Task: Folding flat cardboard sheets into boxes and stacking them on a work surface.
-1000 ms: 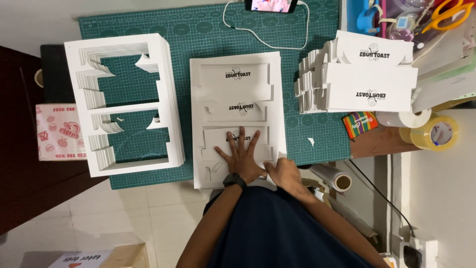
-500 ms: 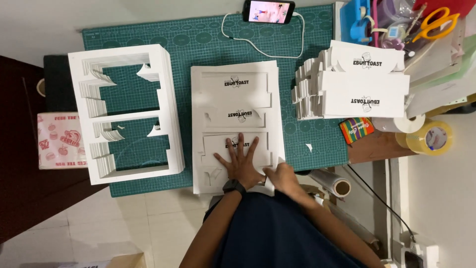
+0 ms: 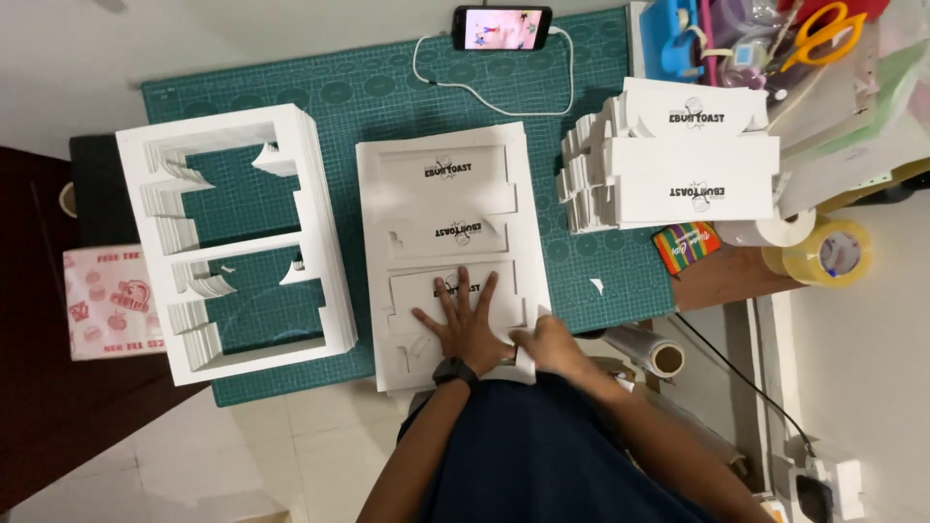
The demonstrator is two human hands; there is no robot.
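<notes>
Green cutting mat [image 3: 368,107] covers the table. Stack of white die-cut card sheets [image 3: 450,242] lies at its centre. Left hand [image 3: 465,324] presses flat, fingers spread, on the stack's near end. Right hand [image 3: 542,344] pinches a card edge at the stack's near right corner.

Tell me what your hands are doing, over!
Left hand flat on white die-cut card stack. Right hand pinching that stack's near right edge. Nothing blocking; punched-out frames lie left.

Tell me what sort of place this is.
Probably a home craft or packaging bench. A green cutting mat covers the table, stacks of white die-cut card sheets and punched-out frames lie on it, and tape rolls and scissors sit to the side.
</notes>
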